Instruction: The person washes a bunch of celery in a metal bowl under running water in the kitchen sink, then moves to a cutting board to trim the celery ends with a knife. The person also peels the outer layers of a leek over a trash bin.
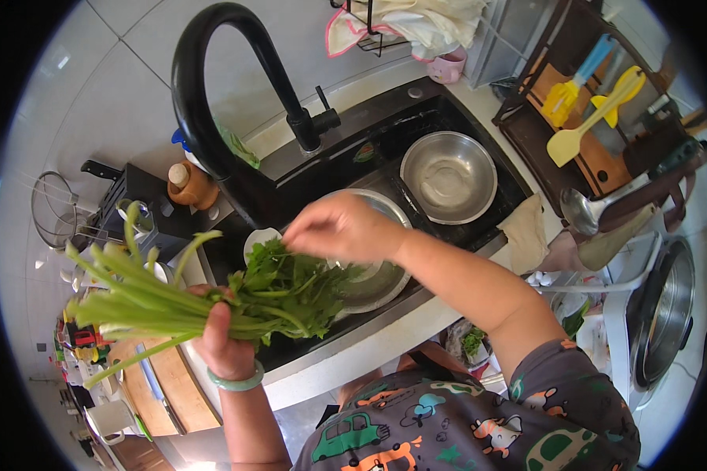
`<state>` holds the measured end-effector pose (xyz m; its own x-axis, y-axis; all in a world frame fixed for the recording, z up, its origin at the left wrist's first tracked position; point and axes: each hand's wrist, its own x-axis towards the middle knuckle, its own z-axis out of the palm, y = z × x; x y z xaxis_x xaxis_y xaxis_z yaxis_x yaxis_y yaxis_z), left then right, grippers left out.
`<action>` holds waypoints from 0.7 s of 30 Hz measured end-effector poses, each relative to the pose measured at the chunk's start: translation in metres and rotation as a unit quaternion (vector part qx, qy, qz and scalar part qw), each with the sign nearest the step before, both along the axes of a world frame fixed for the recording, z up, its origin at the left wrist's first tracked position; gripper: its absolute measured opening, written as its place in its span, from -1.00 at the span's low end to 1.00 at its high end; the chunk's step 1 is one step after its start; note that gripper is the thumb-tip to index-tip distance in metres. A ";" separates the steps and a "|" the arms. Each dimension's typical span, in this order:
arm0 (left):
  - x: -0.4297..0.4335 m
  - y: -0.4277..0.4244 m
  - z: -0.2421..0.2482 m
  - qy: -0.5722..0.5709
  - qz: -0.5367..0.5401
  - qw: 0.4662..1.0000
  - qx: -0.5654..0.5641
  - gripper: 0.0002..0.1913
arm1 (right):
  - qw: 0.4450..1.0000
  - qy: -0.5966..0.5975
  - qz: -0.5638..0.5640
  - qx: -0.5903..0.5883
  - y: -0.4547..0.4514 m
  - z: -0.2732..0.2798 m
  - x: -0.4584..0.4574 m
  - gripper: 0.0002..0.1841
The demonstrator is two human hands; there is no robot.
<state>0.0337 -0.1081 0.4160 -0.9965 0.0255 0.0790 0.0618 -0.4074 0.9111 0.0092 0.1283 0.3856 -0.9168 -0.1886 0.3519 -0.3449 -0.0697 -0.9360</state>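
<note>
A leafy bunch of celery [147,300] is gripped around its stalks by my left hand [227,338], which wears a pale green bangle [237,380]. Its stalks point left and its leaves [288,288] hang over the black sink [324,176]. My right hand [344,226] is bent just above the leaves, blurred, with the fingertips at their upper edge; whether they pinch a leaf is unclear. Under that hand, partly covered, a metal basin [383,288] stands in the left bowl. Another metal bowl [448,176] sits in the right bowl.
The black faucet [188,76] arches over the sink's left side. A knife block [135,194] and wooden jar [191,185] stand at left. A knife [156,382] lies on a cutting board [177,377]. At right, a rack [530,118] holds spatulas [595,118] and a ladle [601,206].
</note>
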 end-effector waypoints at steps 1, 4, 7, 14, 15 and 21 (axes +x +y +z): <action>-0.004 -0.002 0.000 0.017 0.004 1.000 0.004 -0.62 | 0.996 -0.079 -0.032 -0.012 0.018 -0.019 -0.007 -0.85; -0.027 0.008 -0.004 -0.031 0.034 0.996 -0.074 -0.66 | 0.847 -0.233 -0.121 0.462 0.064 -0.137 -0.034 -0.76; -0.034 0.006 -0.001 -0.011 0.065 0.998 -0.007 -0.69 | 0.752 -0.362 0.026 0.551 0.069 -0.200 -0.023 -0.45; -0.026 -0.010 0.006 0.031 0.092 0.995 -0.007 -0.68 | 0.657 -0.445 0.051 0.607 0.003 -0.272 -0.029 0.27; -0.025 -0.010 0.008 0.033 0.102 0.994 -0.009 -0.68 | 0.672 -0.443 0.051 0.592 -0.007 -0.276 -0.031 0.31; -0.016 -0.006 0.021 0.036 0.158 0.986 -0.032 -0.68 | 0.794 -0.321 0.067 0.512 -0.043 -0.266 -0.028 -0.52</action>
